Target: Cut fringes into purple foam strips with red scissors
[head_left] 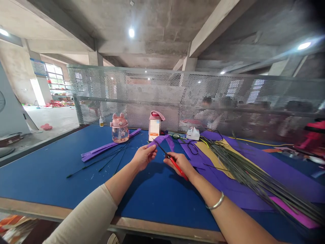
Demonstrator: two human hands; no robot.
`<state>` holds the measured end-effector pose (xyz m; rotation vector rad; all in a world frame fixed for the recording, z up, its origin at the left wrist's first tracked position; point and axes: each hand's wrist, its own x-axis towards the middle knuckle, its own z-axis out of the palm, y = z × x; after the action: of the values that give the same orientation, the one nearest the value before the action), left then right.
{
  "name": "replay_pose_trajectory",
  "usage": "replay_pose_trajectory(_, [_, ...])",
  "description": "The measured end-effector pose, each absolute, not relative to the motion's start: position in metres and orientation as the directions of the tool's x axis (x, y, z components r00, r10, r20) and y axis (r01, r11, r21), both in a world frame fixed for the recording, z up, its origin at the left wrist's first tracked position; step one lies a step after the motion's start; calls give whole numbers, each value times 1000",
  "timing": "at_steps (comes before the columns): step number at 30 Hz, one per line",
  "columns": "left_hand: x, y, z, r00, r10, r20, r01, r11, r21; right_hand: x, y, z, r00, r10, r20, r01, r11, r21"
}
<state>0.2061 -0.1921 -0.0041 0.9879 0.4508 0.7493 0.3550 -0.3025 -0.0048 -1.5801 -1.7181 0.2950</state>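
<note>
Pinching the near left end of a purple strip [159,139] between thumb and fingers of my left hand [145,157]. Strip sits mid-table, raised in front of me; its far part bends over and drops to the right. My right hand [180,164] is wrapped round the red-handled scissors [179,168], dark blades angled far and left, up against the strip. Cannot tell whether they are parted or biting.

Step in hand, as I read it: trimming or slitting this strip. Next move seems to call for a steady left pinch, the strip drawn taut, blades lined up clear of my fingertips before closing. Slack at the bend could let it fold instead of cut.

Surroundings, blue table [56,152]: left, a folded purple length [98,152] lying flat, with a few thin dark stems [84,167] near it. Right, a thick bundle of green stems [236,162] across purple sheets [223,186]. Far side, a pink-lidded jar [120,130], a roll of green tape [175,136] and a white packet [193,134].
</note>
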Motion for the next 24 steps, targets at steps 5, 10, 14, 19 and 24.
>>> replay_pose_trajectory(5, [207, -194, -2, 635, 772, 21, -375, 284, 882, 351, -304, -3, 57, 925, 375, 765, 202, -612])
replay_pose_trajectory(10, [207, -195, 0, 551, 830, 86, -421, 188, 887, 348, -304, -4, -92, 926, 365, 700, 321, -638])
replay_pose_trajectory(14, [207, -196, 0, 541, 830, 133, -404, 118, 907, 351, -304, -5, -126, 931, 343, 643, 340, -687])
replay_pose_trajectory(19, [209, -203, 2, 559, 819, 131, -399, 127, 908, 349, -305, -2, -94, 918, 386, 642, 352, -681])
replay_pose_trajectory(24, [210, -210, 7, 572, 814, 101, -396, 166, 903, 343, -305, 1, -49, 895, 444, 639, 370, -675])
